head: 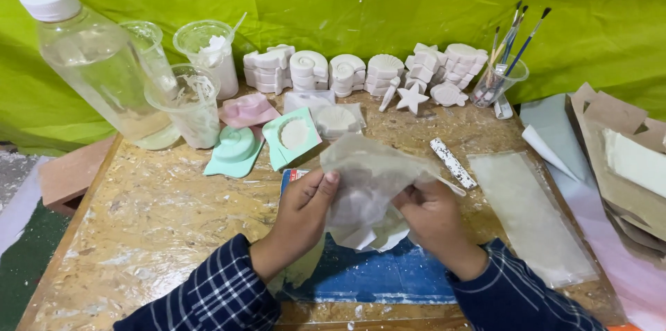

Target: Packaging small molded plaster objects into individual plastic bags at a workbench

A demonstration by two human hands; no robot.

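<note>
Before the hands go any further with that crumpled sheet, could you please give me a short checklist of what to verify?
1. Both hands on the sheet: ok. The left hand and right hand pinch the crumpled translucent sheet from either side.
2. What the sheet wraps: cannot tell; a pale white piece shows at its lower edge only.
3. Sheet held above the blue mat: ok.
4. Green moulds apart from the hands: ok, they lie further back.
5. Row of white shell casts undisturbed: ok, lined up against the green backdrop.
6. Water bottle capped and upright: ok.
</note>
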